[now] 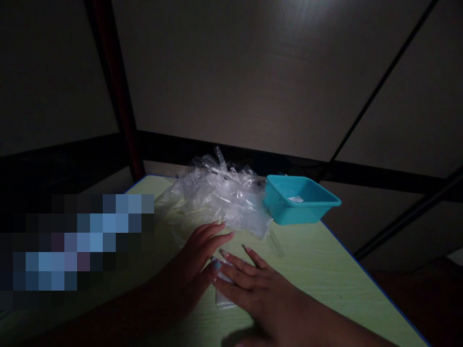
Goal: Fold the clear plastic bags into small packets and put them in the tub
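Flat under my right hand (258,284) lies a small folded piece of clear plastic (226,300), perhaps a bag, on the table. The fingers of that hand are spread and press over its upper part, hiding much of it. My left hand (198,253) is just to the left, fingers stretched forward and holding nothing. Its thumb tip, with a light blue spot on it, touches or nearly touches the plastic's left edge; I cannot tell which. Beyond both hands, a loose heap of crumpled clear plastic bags (224,193) covers the table's far part.
A turquoise plastic basin (300,214) stands at the far right table edge, with a small whitish piece inside. The pale green table (325,289) has a blue edge. Dark panels (231,72) rise behind it. A pixelated patch covers the left side.
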Demonstrator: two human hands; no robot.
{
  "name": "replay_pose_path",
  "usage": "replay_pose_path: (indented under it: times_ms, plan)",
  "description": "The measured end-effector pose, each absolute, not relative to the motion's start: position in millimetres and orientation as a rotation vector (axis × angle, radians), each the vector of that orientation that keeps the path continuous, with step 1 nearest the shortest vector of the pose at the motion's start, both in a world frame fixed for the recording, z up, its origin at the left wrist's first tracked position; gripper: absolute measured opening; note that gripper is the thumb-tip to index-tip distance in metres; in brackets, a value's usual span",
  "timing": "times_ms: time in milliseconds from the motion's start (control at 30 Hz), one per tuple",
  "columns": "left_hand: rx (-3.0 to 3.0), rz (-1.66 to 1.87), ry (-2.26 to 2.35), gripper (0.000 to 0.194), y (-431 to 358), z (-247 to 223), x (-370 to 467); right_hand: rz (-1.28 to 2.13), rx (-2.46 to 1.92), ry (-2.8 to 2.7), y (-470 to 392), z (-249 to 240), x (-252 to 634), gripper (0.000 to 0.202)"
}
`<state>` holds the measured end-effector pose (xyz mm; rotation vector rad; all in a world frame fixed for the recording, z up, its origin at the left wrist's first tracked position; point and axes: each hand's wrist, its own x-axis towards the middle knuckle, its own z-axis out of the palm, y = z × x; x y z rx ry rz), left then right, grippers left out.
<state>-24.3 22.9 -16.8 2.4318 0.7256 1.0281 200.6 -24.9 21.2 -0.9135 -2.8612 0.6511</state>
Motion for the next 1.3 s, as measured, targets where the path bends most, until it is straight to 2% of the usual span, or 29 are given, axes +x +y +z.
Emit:
replay_pose_path:
  times_ms: [333,500,567,633,700,733,800,900,1033,1300]
  plan:
    - [2.422,0.996,0.712,0.048,21.5,-15.6,-25.8,0.541,-0.895,-2.866,-25.4,14.8,201.3,0.077]
    - [2.405,1.016,0.707,0.046,22.5,-14.2,-25.8,0.433,-0.874,-2.881,-20.7,9.3,202.6,0.063]
    - [2.437,1.048,0.701,0.043,22.2,-10.1,-25.8,0.455,-0.877,-2.849,-21.0,15.3,205.8,0.071]
    - [2.470,1.083,0.713,0.029,20.3,-3.2,-25.4,0.477,-0.931,-2.816,-22.9,23.9,209.7,0.079]
    - [2.487,1.090,0.751,0.010,17.2,4.3,-24.4,0.413,-1.002,-2.750,-24.6,29.6,213.2,0.067]
    - [2.495,1.076,0.774,0.008,15.6,7.2,-23.5,0.357,-1.040,-2.694,-24.7,30.2,214.3,0.056]
    - [2.513,1.020,0.821,0.012,13.0,9.7,-21.6,0.263,-1.077,-2.555,-23.6,27.2,215.1,0.038]
    - [2.543,0.923,0.866,0.013,12.5,4.5,-19.7,0.256,-1.014,-2.408,-20.0,18.7,213.1,0.027]
    - [2.572,0.851,0.880,0.012,16.8,-8.9,-20.0,0.318,-0.984,-2.468,-17.4,15.5,210.4,0.037]
    - [2.522,0.758,0.941,0.030,21.9,-17.8,-23.4,0.533,-1.133,-2.654,-17.1,19.2,210.8,0.053]
